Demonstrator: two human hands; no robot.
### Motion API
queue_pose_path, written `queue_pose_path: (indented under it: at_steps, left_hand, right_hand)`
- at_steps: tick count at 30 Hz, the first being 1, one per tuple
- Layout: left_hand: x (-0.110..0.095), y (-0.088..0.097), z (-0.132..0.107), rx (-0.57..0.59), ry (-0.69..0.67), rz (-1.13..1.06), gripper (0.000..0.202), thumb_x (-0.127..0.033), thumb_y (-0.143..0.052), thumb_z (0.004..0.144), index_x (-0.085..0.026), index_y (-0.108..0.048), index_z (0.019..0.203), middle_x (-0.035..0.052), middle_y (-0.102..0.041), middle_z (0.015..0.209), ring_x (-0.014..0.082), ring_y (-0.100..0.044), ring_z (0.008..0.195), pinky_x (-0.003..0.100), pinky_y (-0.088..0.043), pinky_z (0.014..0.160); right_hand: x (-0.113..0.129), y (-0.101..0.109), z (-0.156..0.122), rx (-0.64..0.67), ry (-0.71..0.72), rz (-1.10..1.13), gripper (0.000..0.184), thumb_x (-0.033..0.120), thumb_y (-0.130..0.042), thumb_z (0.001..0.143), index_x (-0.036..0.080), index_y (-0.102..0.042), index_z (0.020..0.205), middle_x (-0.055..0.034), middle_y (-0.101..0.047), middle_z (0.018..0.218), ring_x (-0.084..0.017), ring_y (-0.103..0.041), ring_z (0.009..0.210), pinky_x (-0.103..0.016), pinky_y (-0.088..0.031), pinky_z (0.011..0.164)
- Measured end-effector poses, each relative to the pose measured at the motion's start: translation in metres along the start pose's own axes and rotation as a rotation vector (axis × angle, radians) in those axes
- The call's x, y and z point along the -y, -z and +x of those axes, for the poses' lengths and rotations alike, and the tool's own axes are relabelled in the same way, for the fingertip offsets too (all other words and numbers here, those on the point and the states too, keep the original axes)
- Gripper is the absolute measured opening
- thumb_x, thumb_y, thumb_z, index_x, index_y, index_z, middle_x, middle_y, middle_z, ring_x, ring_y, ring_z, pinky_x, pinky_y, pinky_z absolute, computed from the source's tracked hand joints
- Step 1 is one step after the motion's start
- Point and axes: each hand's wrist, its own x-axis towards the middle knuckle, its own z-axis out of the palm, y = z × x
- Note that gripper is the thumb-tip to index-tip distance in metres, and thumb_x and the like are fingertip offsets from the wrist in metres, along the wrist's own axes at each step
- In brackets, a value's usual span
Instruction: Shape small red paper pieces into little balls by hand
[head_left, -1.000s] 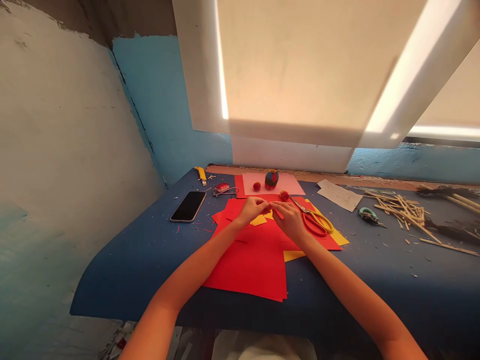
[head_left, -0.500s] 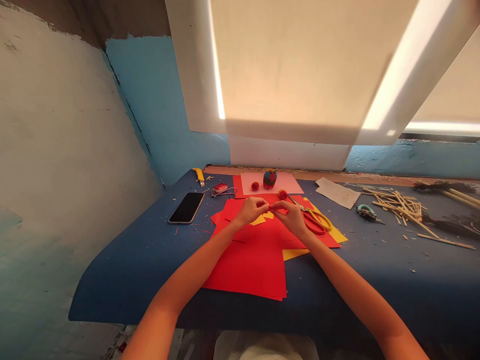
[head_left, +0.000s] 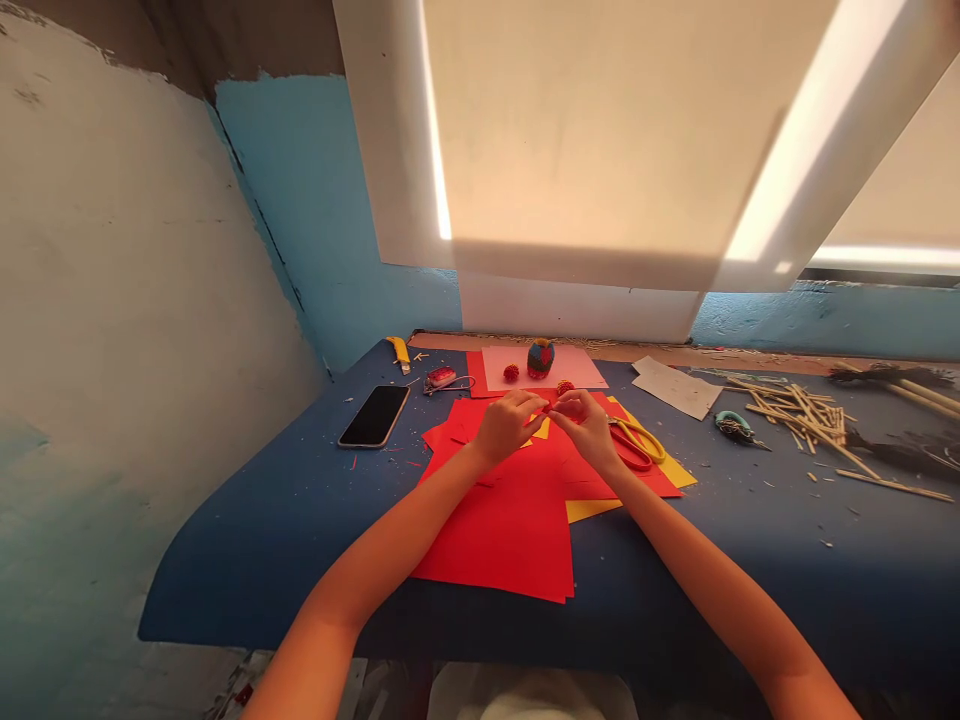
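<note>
My left hand [head_left: 507, 426] and my right hand [head_left: 588, 428] meet above the red paper sheets [head_left: 502, 540], fingertips pinched together. Between them is a tiny red piece of paper [head_left: 550, 407], mostly covered by the fingers. Cut yellow paper pieces [head_left: 541, 430] lie beneath my hands. Scissors with red and yellow handles [head_left: 646, 440] rest beside my right hand, their blades hidden behind it. Just beyond my fingers sits a red-and-yellow textured ball [head_left: 565, 387], partly covered. A second ball [head_left: 511, 373] and a small colourful pot [head_left: 540, 358] stand on pale pink paper [head_left: 581, 372].
To the left lie a phone [head_left: 374, 416], a yellow utility knife [head_left: 400, 352] and a red object with a metal loop [head_left: 442, 377]. On the right are a beige paper piece [head_left: 676, 386], a teal-handled tool [head_left: 733, 426] and scattered thin sticks [head_left: 799, 415] on the blue tabletop [head_left: 300, 520].
Both hands have shifted slightly to the right and stay joined at the fingertips. My left hand has turned, its back showing more. The things on the table have not moved.
</note>
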Motion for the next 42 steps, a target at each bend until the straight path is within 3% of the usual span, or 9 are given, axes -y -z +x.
queue_pose_path:
  at_steps: [8,12,18,23,27,37,42]
  left_hand:
    - [0.003,-0.005,0.001,-0.017,0.049,-0.071,0.024,-0.031,-0.049,0.086,-0.018,-0.068,0.094,0.0084,-0.069,0.093,0.0204,-0.063,0.087,0.03,-0.045,0.077]
    - [0.0,-0.009,0.001,-0.089,0.131,-0.332,0.02,-0.028,-0.054,0.082,-0.017,-0.069,0.091,0.0055,-0.07,0.088,0.017,-0.064,0.078,0.026,-0.047,0.07]
    - [-0.004,-0.011,0.002,-0.078,0.36,-0.708,0.023,-0.034,-0.064,0.073,-0.014,-0.07,0.084,0.0076,-0.07,0.083,0.0177,-0.064,0.075,0.026,-0.048,0.066]
    - [-0.004,-0.005,0.004,-0.03,0.517,-0.915,0.027,-0.034,-0.07,0.066,-0.012,-0.069,0.082,0.009,-0.069,0.08,0.0169,-0.063,0.074,0.027,-0.048,0.067]
    - [-0.008,0.001,0.004,-0.004,0.59,-0.969,0.028,-0.034,-0.071,0.066,-0.011,-0.068,0.082,0.0092,-0.068,0.08,0.0168,-0.062,0.076,0.029,-0.048,0.072]
    - [-0.007,0.003,0.004,0.182,0.535,-1.053,0.037,-0.042,-0.071,0.065,-0.012,-0.069,0.088,0.008,-0.066,0.086,0.0153,-0.061,0.08,0.03,-0.048,0.078]
    - [-0.005,0.008,0.004,0.31,0.549,-1.062,0.038,-0.046,-0.067,0.069,-0.013,-0.069,0.089,0.0092,-0.067,0.088,0.0169,-0.062,0.084,0.032,-0.047,0.083]
  right_hand:
    - [-0.001,0.003,0.001,0.004,0.07,-0.101,0.031,0.042,-0.064,0.072,0.02,-0.052,0.091,-0.006,-0.064,0.085,-0.02,-0.065,0.076,-0.031,-0.051,0.065]
    - [-0.004,0.005,0.002,0.008,0.186,-0.193,0.023,0.034,-0.06,0.077,0.021,-0.054,0.094,-0.0069,-0.062,0.099,-0.02,-0.065,0.077,-0.032,-0.051,0.066]
    - [-0.007,0.008,0.004,-0.006,0.281,-0.238,0.022,0.027,-0.061,0.077,0.022,-0.054,0.097,-0.0059,-0.064,0.094,-0.02,-0.065,0.081,-0.039,-0.049,0.08]
    - [-0.004,0.017,0.006,0.058,0.166,-0.11,0.027,0.027,-0.059,0.076,0.023,-0.054,0.103,-0.0074,-0.061,0.107,-0.021,-0.061,0.096,-0.035,-0.052,0.073]
    - [-0.002,0.023,0.008,0.098,0.069,-0.055,0.022,0.033,-0.058,0.078,0.021,-0.059,0.097,-0.0072,-0.064,0.102,-0.022,-0.06,0.095,-0.031,-0.053,0.064]
    - [-0.013,0.024,0.011,0.229,-0.02,-0.037,0.032,0.044,-0.062,0.073,0.02,-0.059,0.095,-0.0053,-0.068,0.085,-0.02,-0.064,0.077,-0.029,-0.049,0.058]
    - [-0.01,0.026,0.01,0.281,-0.064,0.004,0.032,0.046,-0.062,0.072,0.02,-0.053,0.089,-0.0023,-0.064,0.076,-0.017,-0.061,0.068,-0.027,-0.046,0.054]
